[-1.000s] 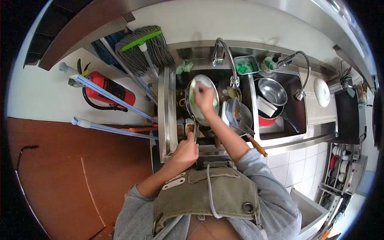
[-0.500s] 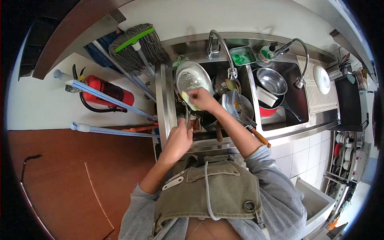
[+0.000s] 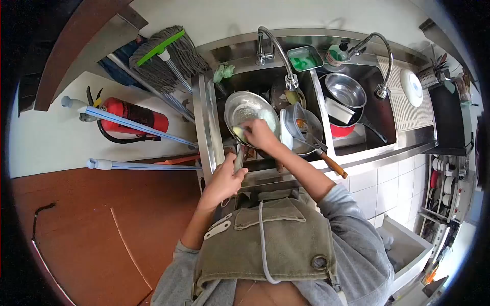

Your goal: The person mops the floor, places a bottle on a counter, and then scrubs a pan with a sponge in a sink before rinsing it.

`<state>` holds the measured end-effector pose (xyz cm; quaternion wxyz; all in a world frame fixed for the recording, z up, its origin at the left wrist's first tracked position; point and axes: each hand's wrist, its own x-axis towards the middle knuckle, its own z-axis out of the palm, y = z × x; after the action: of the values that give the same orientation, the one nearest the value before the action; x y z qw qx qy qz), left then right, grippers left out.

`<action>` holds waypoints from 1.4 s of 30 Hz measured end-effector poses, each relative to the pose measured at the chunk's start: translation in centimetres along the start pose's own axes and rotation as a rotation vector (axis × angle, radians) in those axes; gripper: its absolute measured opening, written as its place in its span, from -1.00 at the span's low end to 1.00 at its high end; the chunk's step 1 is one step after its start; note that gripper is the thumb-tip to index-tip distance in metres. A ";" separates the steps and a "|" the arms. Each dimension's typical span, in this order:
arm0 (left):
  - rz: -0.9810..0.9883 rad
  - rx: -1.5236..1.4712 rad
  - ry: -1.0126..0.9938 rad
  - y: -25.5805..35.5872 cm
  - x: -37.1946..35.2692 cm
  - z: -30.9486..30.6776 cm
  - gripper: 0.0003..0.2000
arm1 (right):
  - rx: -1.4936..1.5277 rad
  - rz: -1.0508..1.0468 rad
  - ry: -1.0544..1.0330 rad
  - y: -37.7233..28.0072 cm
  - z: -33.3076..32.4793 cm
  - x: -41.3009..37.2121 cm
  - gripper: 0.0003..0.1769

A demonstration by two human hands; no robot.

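Observation:
A round metal pan [image 3: 251, 109] with soapy foam inside is held over the left sink basin. My left hand [image 3: 223, 181] is closed around its metal handle [image 3: 239, 157]. In my right hand [image 3: 259, 133] is a yellow-green sponge [image 3: 240, 133], pressed against the pan's inner wall near the handle. Just right of the pan, a clear plastic container [image 3: 296, 120] and a larger bowl [image 3: 312, 133] lie in the same basin. A wooden-handled utensil [image 3: 334, 166] sticks out over the sink's front edge.
Metal bowls [image 3: 346, 91] and a dark pan with a black handle [image 3: 375, 131] fill the right basin. Two faucets [image 3: 291, 81] [image 3: 381, 91] arch over the basins. A green tray [image 3: 305, 58] sits behind. Left are a mop [image 3: 171, 53], blue poles [image 3: 143, 127] and a fire extinguisher [image 3: 135, 116].
The pan has moved a little lower and tilted differently, uncovering a green crumpled item at the basin's back left corner. My right hand has shifted slightly along the pan with the sponge.

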<state>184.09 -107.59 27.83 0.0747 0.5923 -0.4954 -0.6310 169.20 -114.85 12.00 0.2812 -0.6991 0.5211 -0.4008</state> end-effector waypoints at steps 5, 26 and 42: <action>0.064 0.129 -0.027 -0.3 -0.8 0.1 -0.68 | -0.156 0.325 -0.064 4.0 -2.3 2.6 -0.77; 0.287 0.621 0.223 0.6 -0.3 0.3 -0.63 | -0.534 0.344 -0.505 3.1 -2.7 -0.3 -0.79; 0.443 0.786 0.166 0.0 -0.9 -1.0 -0.57 | -0.548 0.064 -0.205 6.3 -2.6 -0.4 -0.81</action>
<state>185.14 -107.51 28.65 0.0168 0.5041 -0.8042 -0.3144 163.72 -116.29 8.16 0.1454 -0.7690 0.6006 -0.1636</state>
